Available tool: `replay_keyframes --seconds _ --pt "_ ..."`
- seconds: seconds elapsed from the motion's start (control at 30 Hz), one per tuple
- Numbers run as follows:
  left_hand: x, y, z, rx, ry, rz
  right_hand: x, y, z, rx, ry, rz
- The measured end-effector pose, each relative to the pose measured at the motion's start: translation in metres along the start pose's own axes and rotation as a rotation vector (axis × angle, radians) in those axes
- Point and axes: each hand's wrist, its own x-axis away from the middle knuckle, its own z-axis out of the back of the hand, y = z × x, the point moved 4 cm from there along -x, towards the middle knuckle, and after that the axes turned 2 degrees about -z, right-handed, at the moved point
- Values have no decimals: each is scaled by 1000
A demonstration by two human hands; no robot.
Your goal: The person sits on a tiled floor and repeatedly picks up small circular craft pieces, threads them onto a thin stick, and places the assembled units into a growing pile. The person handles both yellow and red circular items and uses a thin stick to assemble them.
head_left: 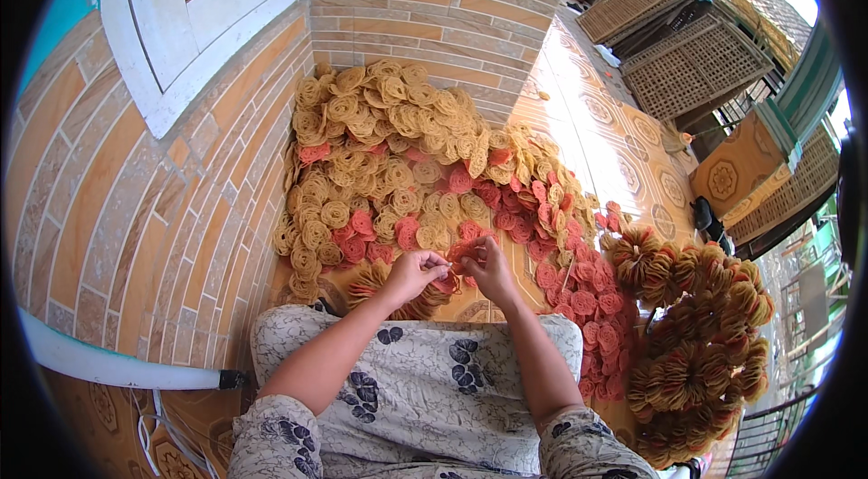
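Note:
In front of my lap, both hands work close together over the tiled floor. My left hand [418, 275] is closed in a pinch, its fingertips on something too small to make out. My right hand [489, 272] grips a red lacy disc [464, 252], looking like coiled thin strands, held between the two hands. Below them sits a bundle of tightly stacked discs [423, 304], partly hidden by my left hand and forearm. Beyond my hands spreads a large heap of yellow lacy discs [389, 117], with red discs [592, 289] mixed in and trailing down to the right.
Several round bundles of packed yellow and red discs [692, 361] lie at my right. A brick-patterned wall [425, 0] and a white door [199, 18] bound the left and back. Woven bamboo panels [696, 63] lean at the far right. A white tube [127, 357] juts in at left.

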Motion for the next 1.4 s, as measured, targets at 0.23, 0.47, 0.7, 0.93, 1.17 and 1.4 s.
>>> replay_keyframes --seconds 0.23,0.47,0.7,0.93,1.17,1.4 --pt "1 -1 3 0 57 34 4 -3 -9 -138 -35 12" --pt "-1 -7 2 24 82 5 10 -12 -17 -77 -119 37" --pt "-1 -13 6 -37 147 55 18 -30 -26 64 -65 174" --pt "-2 -17 5 88 140 46 24 -41 -28 139 -92 289" --pt "-1 -11 2 -24 100 -56 17 -37 -18 226 -53 167" --pt "0 2 3 -113 89 -60 22 -45 -17 354 -10 292"
